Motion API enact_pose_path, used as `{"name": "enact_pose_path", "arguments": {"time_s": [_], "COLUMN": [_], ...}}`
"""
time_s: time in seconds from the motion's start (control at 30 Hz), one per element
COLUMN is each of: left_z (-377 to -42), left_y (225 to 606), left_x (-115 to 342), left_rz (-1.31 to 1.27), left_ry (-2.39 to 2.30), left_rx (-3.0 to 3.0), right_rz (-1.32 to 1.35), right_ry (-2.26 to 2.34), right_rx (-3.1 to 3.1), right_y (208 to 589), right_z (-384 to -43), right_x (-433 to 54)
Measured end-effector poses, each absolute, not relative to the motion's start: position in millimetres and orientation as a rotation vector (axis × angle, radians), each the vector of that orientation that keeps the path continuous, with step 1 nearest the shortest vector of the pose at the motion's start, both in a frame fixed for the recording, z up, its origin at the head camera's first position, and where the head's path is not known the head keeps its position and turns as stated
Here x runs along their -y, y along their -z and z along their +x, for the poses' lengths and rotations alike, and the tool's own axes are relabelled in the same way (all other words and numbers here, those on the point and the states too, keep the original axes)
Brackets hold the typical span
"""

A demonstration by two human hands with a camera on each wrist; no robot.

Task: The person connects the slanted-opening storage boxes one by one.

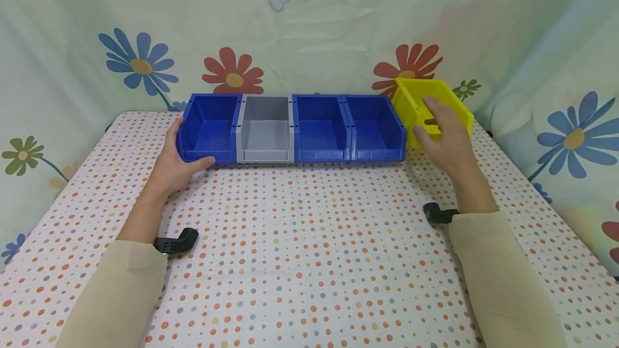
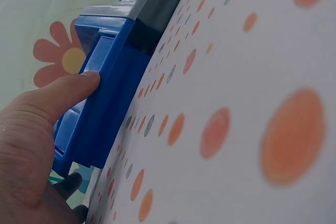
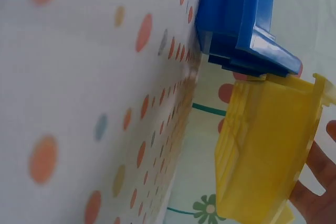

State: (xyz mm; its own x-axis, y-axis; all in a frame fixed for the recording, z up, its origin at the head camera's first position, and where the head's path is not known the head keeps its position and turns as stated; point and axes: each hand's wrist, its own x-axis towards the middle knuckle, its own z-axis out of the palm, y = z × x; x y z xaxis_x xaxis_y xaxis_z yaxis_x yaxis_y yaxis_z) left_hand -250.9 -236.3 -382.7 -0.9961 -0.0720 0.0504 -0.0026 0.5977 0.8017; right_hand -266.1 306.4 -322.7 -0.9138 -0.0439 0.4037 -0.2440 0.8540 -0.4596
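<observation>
A row of joined-up storage bins stands at the table's far side. The leftmost blue bin (image 1: 210, 128) has my left hand (image 1: 175, 162) at its left end, gripping it with the thumb across the front and the fingers along the side wall. At the row's right end, a yellow bin (image 1: 411, 111) is tilted and raised off the table, close against the last blue bin (image 1: 372, 125). My right hand (image 1: 450, 141) holds the yellow bin, thumb and index finger over its opening; its other fingers are partly hidden. In the right wrist view, fingers (image 3: 317, 166) show behind the yellow wall.
Between the outer blue bins sit a grey bin (image 1: 266, 128) and another blue bin (image 1: 319, 125). A dotted cloth covers the table (image 1: 290, 251). Behind it hangs a flowered curtain (image 1: 319, 31). Each wrist wears a black camera mount (image 1: 179, 241).
</observation>
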Motion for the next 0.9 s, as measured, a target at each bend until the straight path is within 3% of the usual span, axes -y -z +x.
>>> {"name": "enact_pose_path", "arguments": {"time_s": [0.9], "left_z": [-251.1], "left_y": [383.5], "left_x": [236.8], "left_rz": [0.07], "left_ry": [1.393], "left_rx": [2.734], "right_rz": [0.293], "right_ry": [-0.559], "right_rx": [2.795], "right_y": [323.2], "right_z": [-269.4], "right_x": [-296.4]}}
